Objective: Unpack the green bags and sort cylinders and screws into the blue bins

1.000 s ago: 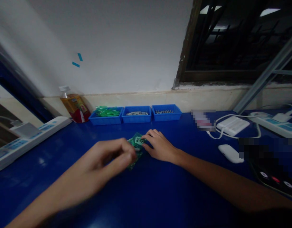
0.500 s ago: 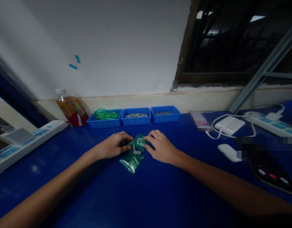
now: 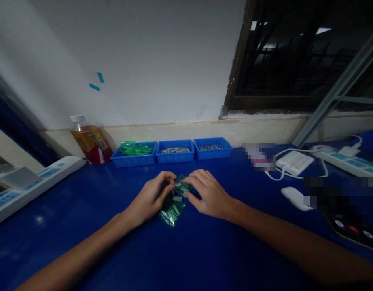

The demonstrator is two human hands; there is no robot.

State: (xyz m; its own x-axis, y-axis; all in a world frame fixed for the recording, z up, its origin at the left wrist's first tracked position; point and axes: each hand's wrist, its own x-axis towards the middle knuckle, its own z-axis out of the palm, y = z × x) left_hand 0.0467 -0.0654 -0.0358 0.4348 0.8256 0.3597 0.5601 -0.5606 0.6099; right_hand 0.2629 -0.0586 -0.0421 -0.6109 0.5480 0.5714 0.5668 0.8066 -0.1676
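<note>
My left hand (image 3: 151, 196) pinches a small silver metal piece (image 3: 178, 184) between thumb and fingertips. Just to its right, my right hand (image 3: 212, 196) has its thumb and fingers closed on a small green see-through plastic bag (image 3: 184, 189) with metal pieces showing through. Below this, towards me, lies another green bag part (image 3: 172, 214) with pieces inside; whether it is a separate bag I cannot tell. One more silver piece (image 3: 177, 198) rests between the two, close to my left thumb.
Along the wall stand three blue trays: one with green bags (image 3: 134, 163), one with silver pieces (image 3: 175, 157), one with small metal parts (image 3: 213, 153). A drink bottle (image 3: 92, 141) and power strip (image 3: 56, 173) are left; a charger (image 3: 295, 162), white case (image 3: 295, 198) and phone (image 3: 353, 232) are right.
My left hand has lifted and turned slightly, and a silver piece now shows at its fingertips beside the upper bag. My right hand stays at the bag. The view has shifted slightly.
</note>
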